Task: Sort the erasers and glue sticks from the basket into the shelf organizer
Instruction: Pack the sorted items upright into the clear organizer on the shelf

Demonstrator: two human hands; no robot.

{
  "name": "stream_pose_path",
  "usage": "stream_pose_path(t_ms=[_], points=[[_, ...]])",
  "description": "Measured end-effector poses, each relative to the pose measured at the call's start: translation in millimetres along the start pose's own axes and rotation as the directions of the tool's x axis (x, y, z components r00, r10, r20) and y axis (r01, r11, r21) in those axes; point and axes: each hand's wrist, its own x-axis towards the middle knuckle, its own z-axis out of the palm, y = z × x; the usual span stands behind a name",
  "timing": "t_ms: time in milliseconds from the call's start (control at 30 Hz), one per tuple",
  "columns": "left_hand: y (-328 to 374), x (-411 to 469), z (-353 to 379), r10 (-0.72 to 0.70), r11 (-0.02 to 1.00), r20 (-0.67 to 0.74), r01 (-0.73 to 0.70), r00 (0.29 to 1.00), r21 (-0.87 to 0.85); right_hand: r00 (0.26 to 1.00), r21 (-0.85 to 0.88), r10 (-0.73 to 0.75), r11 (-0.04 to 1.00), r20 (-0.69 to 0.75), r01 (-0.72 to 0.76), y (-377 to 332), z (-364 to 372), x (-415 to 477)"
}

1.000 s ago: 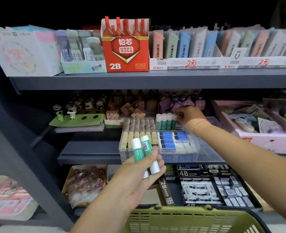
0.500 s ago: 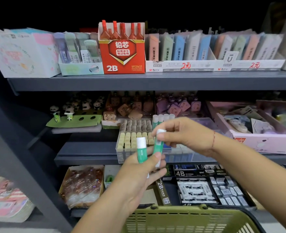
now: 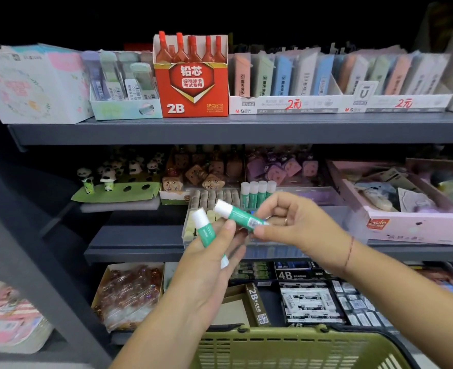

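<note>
Two aloft: tilted glue stick [image 3: 240, 216] pinched in right hand [image 3: 294, 227] fingers, spare glue stick [image 3: 205, 231] clasped in left hand [image 3: 206, 267], likely feeding singly into upright row [image 3: 257, 194] beyond.

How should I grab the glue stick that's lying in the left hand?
Probably pinch the glue stick by its white cap, coming from above. That end pokes up free past the left hand, whose thumb covers the lower green body. The right hand is busy pinching another glue stick.
</note>
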Motion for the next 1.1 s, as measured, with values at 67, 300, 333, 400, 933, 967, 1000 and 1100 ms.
stream_pose_path(t_ms=[67, 300, 333, 400, 933, 967, 1000, 1100], points=[[-1, 0, -1, 0.023, 0.999, 0.032, -0.024, 0.999, 0.039, 1.0, -0.04, -0.005, 0.999, -0.002, 0.005, 7, 8, -2], [-1, -1, -3, -0.014, 1.0, 0.048, 0.013, 0.999, 0.028, 0.998, -0.102, -0.052, 0.994, -0.047, 0.047, 5, 15, 0], [-1, -2, -3, -0.01, 0.999, 0.038, 0.008, 0.999, 0.049, 0.999, -0.041, -0.028, 0.999, -0.038, 0.027, 2, 13, 1], [-2, -1, -4, -0.008, 0.996, 0.028, 0.005, 1.0, 0.084, 1.0, -0.054, -0.015, 0.998, 0.013, 0.016, -4, 10, 2], [3, 10, -18, -0.024, 0.959, -0.207, 0.081, 0.978, 0.272, 0.935, -0.862, -0.145, 0.453, -0.323, -0.227, 2, -82, 106], [4, 11, -18, -0.022, 0.956, -0.2, 0.079, 0.979, 0.281, 0.942, -0.874, -0.137, 0.432, -0.308, -0.223, 2, -81, 108], [4, 11, -17, -0.023, 0.952, -0.195, 0.081, 0.98, 0.294, 0.947, -0.892, -0.132, 0.394, -0.292, -0.22, 2, -80, 109], [5, 11, -14, -0.045, 0.959, -0.214, 0.102, 0.976, 0.265, 0.96, -0.934, -0.105, 0.278, -0.26, -0.223, 11, -77, 113]])
